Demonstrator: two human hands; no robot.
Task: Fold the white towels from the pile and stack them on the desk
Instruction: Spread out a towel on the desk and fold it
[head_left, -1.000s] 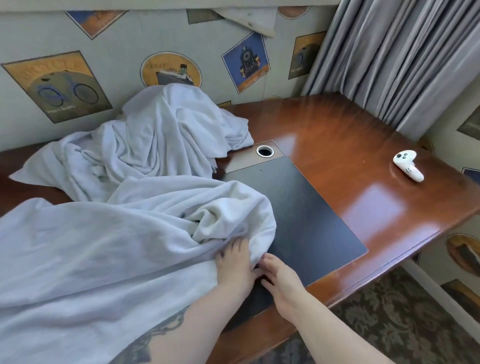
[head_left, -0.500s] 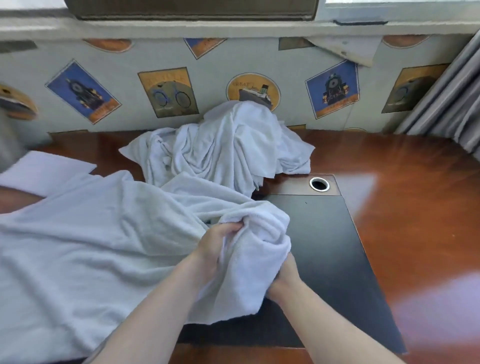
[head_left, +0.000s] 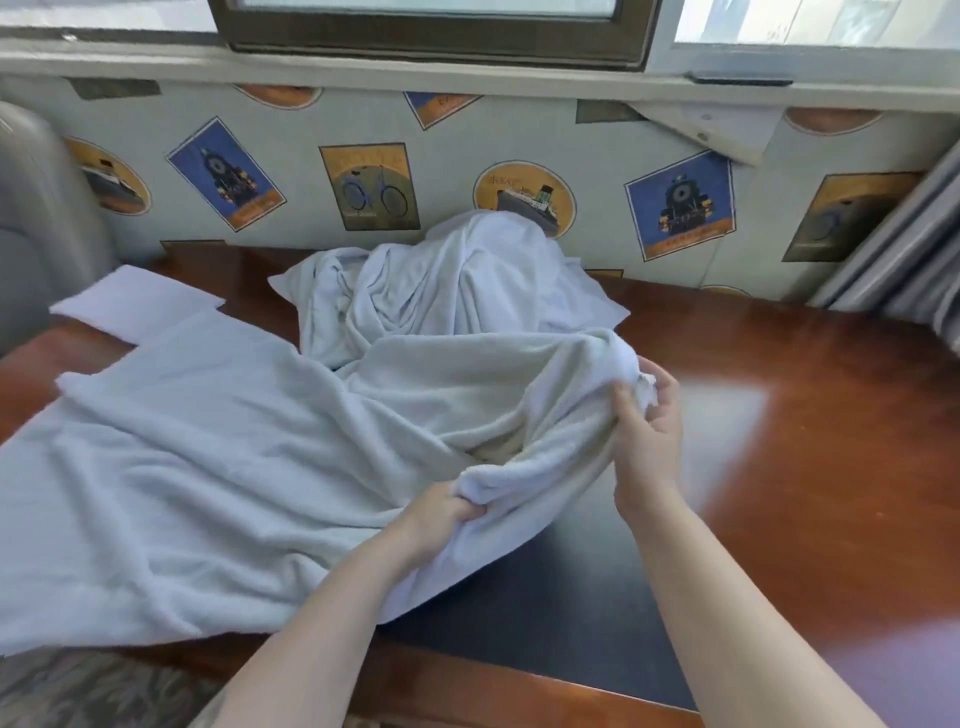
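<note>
The left hand (head_left: 447, 519) was closed, fingers curled round a bunched edge of the white towel (head_left: 234, 478), gripping it near the front edge of the desk (head_left: 810, 415). The right hand (head_left: 647, 431) was also closed on the same towel, thumb and fingers pinching a gathered corner further back, above the black desk pad (head_left: 587, 597). The towel stretched between the two hands, its remainder spread over the left half of the desk and hanging past the front edge. The pile of towels (head_left: 452, 291) lay against the rear edge, below the wallpaper (head_left: 519, 135), and a folded towel (head_left: 135, 306) lay flat at the rear left corner. Compared with the frame half a second earlier, the hands had separated (previously they were close together around one wad of cloth), the right hand had moved toward the rear right, and the round grommet in the desk was now covered by cloth. Lettering on the wallpaper emblems (locomotive, bicycle, ship) was too blurred to read.
</note>
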